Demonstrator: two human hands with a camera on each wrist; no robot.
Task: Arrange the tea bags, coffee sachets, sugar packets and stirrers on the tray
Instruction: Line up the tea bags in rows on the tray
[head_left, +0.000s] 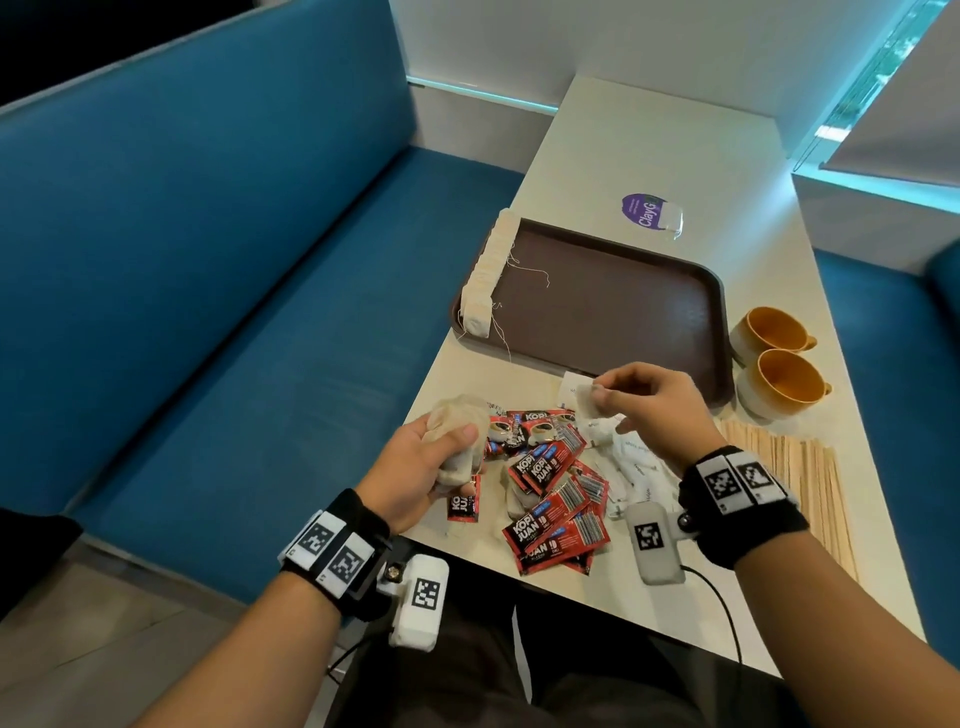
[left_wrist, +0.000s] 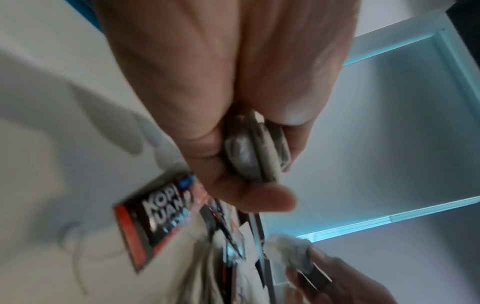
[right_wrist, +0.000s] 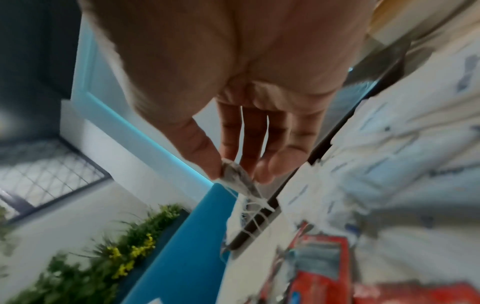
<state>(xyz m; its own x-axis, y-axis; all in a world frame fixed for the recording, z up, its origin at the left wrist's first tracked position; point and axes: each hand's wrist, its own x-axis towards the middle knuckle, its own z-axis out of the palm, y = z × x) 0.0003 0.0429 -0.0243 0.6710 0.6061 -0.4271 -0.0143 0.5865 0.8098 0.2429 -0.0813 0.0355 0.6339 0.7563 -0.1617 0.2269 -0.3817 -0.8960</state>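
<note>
Blue booth seats surround a pale table (head_left: 649, 156) that runs from the lower middle of the head view up to the wall. On the table, in the centre of the frame, lies a brown tray (head_left: 613, 306). Along its left rim stands a neat row of tea bags (head_left: 491, 270), with loose strings falling onto the tray floor. The rest of the tray is bare.

The right hand (head_left: 649, 410), just below the near edge of the tray, pinches a single tea bag (head_left: 587, 402) between thumb and forefinger; in the right wrist view the other fingers are straight and slightly apart. The left hand (head_left: 415, 467), at the lower left of the pile, grips a small bundle of tea bags (head_left: 457, 431), with thumb and fingers curled around it.

Between the two hands lies a heap of red coffee sachets (head_left: 550, 483), printed "KOPI JUAN", and to the right of it white sugar packets (head_left: 631, 462), partly under the right wrist. Wooden stirrers (head_left: 800, 462) lie in a loose fan at the right edge of the table, below two orange cups (head_left: 779, 364) that stand beside the tray. A purple label (head_left: 647, 210) is on the table above the tray.

It seems the task is at an early stage: only the tea bags are partly arranged. Some are in the hands, and the sachets, sugar and stirrers are not yet on the tray.
</note>
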